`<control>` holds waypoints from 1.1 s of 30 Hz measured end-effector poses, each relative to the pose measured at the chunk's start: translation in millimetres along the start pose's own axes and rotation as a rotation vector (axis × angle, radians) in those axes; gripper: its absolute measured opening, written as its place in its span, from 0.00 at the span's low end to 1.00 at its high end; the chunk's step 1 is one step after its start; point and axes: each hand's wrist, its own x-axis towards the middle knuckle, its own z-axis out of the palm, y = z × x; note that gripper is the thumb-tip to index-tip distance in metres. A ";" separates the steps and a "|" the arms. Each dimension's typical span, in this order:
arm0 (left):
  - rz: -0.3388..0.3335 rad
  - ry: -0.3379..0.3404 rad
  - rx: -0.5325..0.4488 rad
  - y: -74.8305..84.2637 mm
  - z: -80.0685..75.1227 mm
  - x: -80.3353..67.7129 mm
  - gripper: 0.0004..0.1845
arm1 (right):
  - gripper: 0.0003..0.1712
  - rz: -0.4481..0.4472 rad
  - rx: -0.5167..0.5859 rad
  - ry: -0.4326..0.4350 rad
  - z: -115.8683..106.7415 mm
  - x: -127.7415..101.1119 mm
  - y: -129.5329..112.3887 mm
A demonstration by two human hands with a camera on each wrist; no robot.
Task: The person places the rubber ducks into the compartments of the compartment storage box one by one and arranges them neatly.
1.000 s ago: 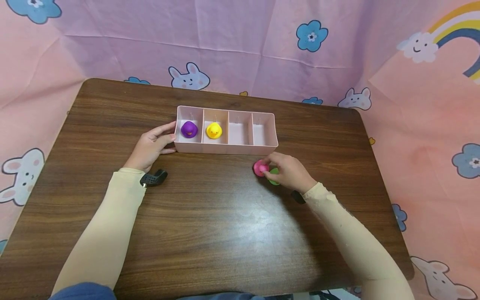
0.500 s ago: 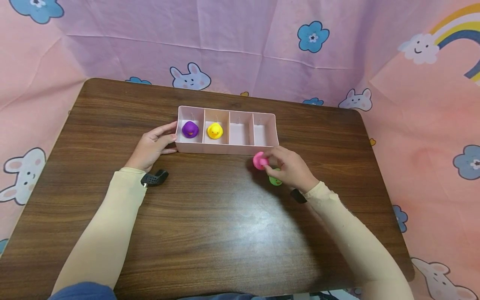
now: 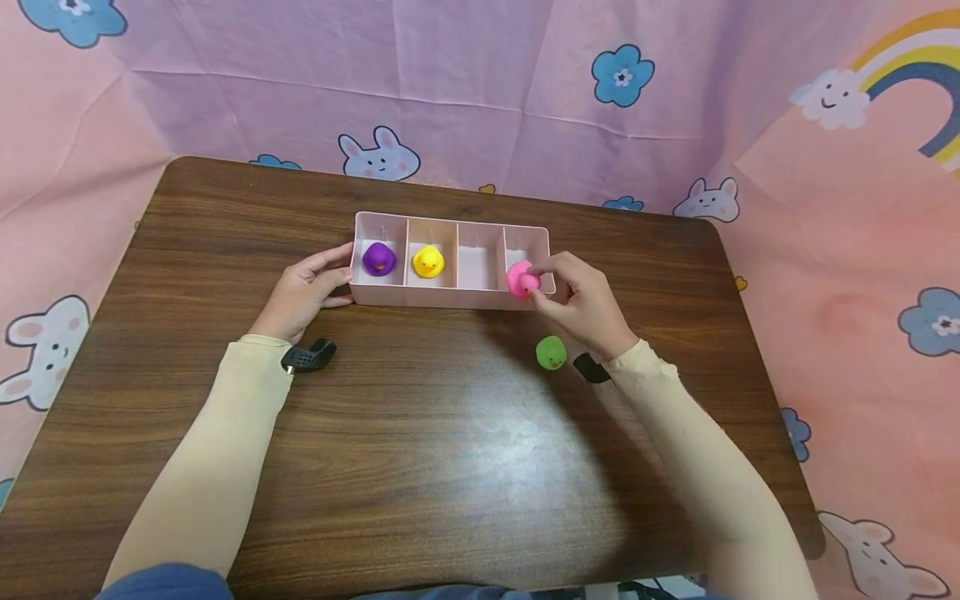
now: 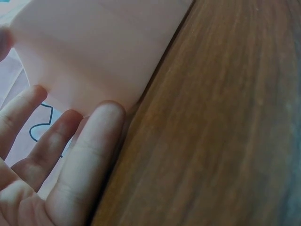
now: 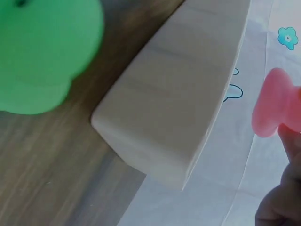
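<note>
- Your right hand [image 3: 581, 304] holds the pink duck [image 3: 520, 280] in a fingertip pinch, lifted off the surface [image 3: 450, 433] and hanging over the front wall of the tray's [image 3: 450, 297] rightmost compartment.
- Carry it a little farther back, so that it sits over the middle of that compartment; right now it looks to be above the front rim, where a release could tip it back out.
- Lower it before letting go. Dropped from height, a light toy like this would likely bounce.
- Set it upright, like the purple duck [image 3: 378, 258] and yellow duck [image 3: 428, 262] in the two left compartments. The third compartment stands free too.
- Your left hand [image 3: 303, 292] rests with relaxed fingers [image 4: 89, 155] against the tray's left end; that brace should stop the tray sliding if you bump the wall.
- The green duck [image 3: 551, 352] stands on the surface just below your right hand; mind your wrist does not knock it.
</note>
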 end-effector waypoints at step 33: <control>0.007 -0.017 0.006 -3.8 -1.3 0.7 0.26 | 0.12 0.093 -0.048 -0.093 26.0 65.1 10.7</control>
